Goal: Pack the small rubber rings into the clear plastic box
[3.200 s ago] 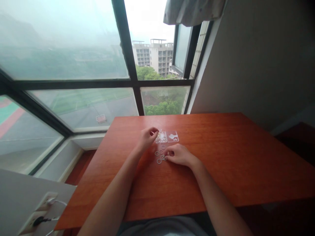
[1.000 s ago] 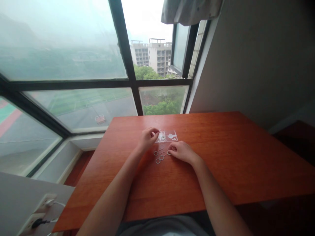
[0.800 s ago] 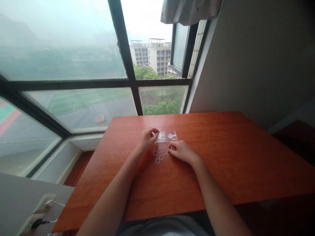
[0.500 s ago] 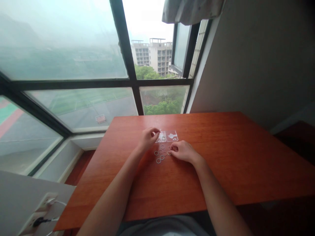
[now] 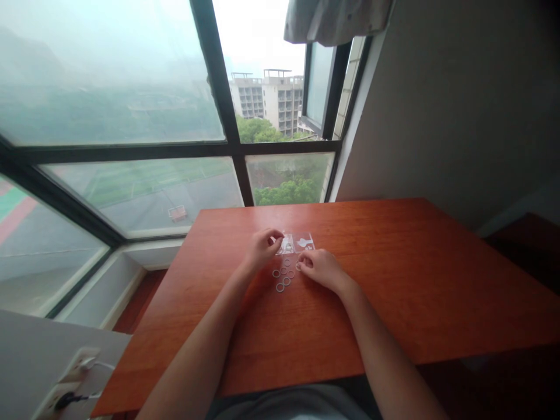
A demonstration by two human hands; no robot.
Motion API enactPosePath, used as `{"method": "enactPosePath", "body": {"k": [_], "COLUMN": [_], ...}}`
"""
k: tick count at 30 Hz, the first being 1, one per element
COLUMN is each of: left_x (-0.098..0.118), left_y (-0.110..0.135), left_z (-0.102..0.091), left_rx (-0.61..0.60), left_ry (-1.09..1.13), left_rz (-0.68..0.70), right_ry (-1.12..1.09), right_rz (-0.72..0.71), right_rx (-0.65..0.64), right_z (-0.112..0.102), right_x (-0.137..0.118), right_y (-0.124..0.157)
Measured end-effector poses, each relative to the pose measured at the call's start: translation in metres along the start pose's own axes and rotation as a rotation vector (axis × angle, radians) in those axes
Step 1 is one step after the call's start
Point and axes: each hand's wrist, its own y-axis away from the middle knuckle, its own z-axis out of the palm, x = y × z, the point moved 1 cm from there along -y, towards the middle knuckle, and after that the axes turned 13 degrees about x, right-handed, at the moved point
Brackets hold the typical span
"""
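Note:
A small clear plastic case (image 5: 303, 240) lies open on the table, its right half bearing a white printed figure. My left hand (image 5: 263, 246) is closed at the case's left side, thumb and forefinger pinched on its edge. Several pale thin rings (image 5: 286, 281) lie loosely grouped just in front of the case. My right hand (image 5: 324, 266) is closed over the right of this group, with a ring (image 5: 298, 266) at its fingertips. Its fingers partly hide that ring. Some rings seem to be inside the left half of the case.
The reddish-brown wooden table (image 5: 394, 280) reaches to the window frame (image 5: 175, 153) at the back. A wall (image 5: 437, 116) rises on the right. At lower left, plugs and cords are in a wall socket (image 5: 59, 394).
My right hand has moved slightly left and up toward the case, and one ring by its fingertips no longer shows on the table. My left hand stays at the case.

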Motion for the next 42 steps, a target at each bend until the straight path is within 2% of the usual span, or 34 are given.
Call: {"method": "enactPosePath", "body": {"k": [5, 8, 15, 23, 29, 36, 42], "left_x": [0.009, 0.018, 0.037, 0.039, 0.035, 0.014, 0.005], "left_y": [0.001, 0.002, 0.008, 0.01, 0.01, 0.007, 0.005], "left_z": [0.0, 0.002, 0.008, 0.011, 0.015, 0.009, 0.005], "left_rx": [-0.024, -0.06, -0.214, -0.231, -0.196, 0.032, 0.05], "left_ry": [0.028, 0.061, 0.134, 0.145, 0.086, -0.102, -0.195], "left_rz": [0.011, 0.022, 0.061, 0.084, 0.084, 0.057, 0.064], "right_ry": [-0.009, -0.028, -0.045, -0.059, -0.079, -0.067, -0.051], "right_rz": [0.059, 0.064, 0.032, -0.004, -0.034, -0.033, -0.039], "right_rx": [0.239, 0.313, 0.375, 0.384, 0.383, 0.381, 0.366], "right_z": [-0.001, -0.001, 0.0, 0.001, 0.001, 0.002, 0.002], "right_x": [0.002, 0.003, 0.002, 0.002, 0.0, 0.001, 0.001], "right_y": [-0.004, -0.004, -0.003, -0.003, -0.002, -0.003, -0.003]}}
